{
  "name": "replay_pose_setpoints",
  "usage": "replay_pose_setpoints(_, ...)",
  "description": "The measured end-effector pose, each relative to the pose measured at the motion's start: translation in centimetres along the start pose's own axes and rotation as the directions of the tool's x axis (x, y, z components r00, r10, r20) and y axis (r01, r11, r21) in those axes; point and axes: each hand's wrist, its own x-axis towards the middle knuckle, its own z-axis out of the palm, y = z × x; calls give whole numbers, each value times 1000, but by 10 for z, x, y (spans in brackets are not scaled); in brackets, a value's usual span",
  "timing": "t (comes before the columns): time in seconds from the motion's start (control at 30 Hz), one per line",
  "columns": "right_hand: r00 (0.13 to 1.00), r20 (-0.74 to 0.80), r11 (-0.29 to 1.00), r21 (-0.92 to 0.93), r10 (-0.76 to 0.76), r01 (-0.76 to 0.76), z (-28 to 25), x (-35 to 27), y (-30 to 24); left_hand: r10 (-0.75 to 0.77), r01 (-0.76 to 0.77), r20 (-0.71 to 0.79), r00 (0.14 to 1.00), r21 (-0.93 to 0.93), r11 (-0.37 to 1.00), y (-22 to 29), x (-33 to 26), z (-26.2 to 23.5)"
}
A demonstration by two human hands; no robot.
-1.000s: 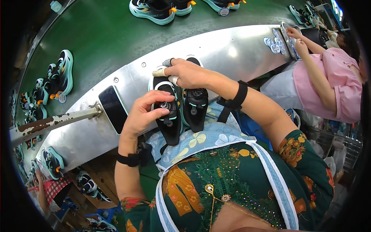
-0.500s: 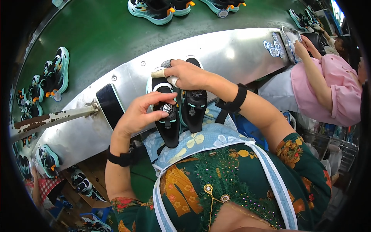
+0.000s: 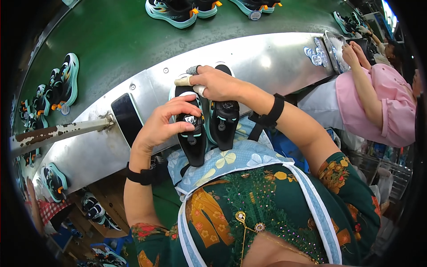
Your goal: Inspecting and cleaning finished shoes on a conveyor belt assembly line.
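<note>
Two black shoes with mint trim stand side by side at the near edge of the metal ledge, narrow ends toward me. My left hand [image 3: 167, 119] is curled over the left shoe [image 3: 192, 144], thumb and fingers on either side of its round silvery dial [image 3: 190, 119]. Across the far part of that shoe reaches my right hand [image 3: 214, 83], with pale and grey covers on its fingertips. Its bent fingers grip near the shoe's opening, partly hiding it. Beneath my right wrist is the right shoe [image 3: 223, 127], which has a similar dial.
A dark phone-like slab [image 3: 127, 118] lies on the metal ledge [image 3: 262, 55], beside a rusty post [image 3: 62, 133]. More shoes [image 3: 171, 13] sit on the green surface [image 3: 120, 40] beyond. At right, a person in pink [image 3: 373, 98] works by a metal tray [image 3: 336, 51].
My left hand has shifted slightly, its fingers curling more closely around the dial. The left shoe's near end has moved a little away from me. My right hand stays nearly in place.
</note>
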Motion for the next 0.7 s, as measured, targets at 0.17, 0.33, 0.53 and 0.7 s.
replay_pose_setpoints(0.17, 987, -139, 996, -50, -76, 70, -33, -21, -29, 41, 21, -149, 988, 392, 920, 4, -32, 21)
replay_pose_setpoints(0.33, 948, 24, 946, 85, -317, 314, -19, -38, -51, -121, 212, -479, 870, 140, 967, -20, -34, 72)
replay_pose_setpoints(0.53, 922, -346, 985, -76, -174, 157, 19, -52, -65, -63, 275, -623, 780, 251, 928, -24, -19, 98)
replay_pose_setpoints(0.7, 940, -324, 992, -104, -108, 78, 5, -52, -59, 62, 314, -690, 721, 405, 858, -9, -16, 107)
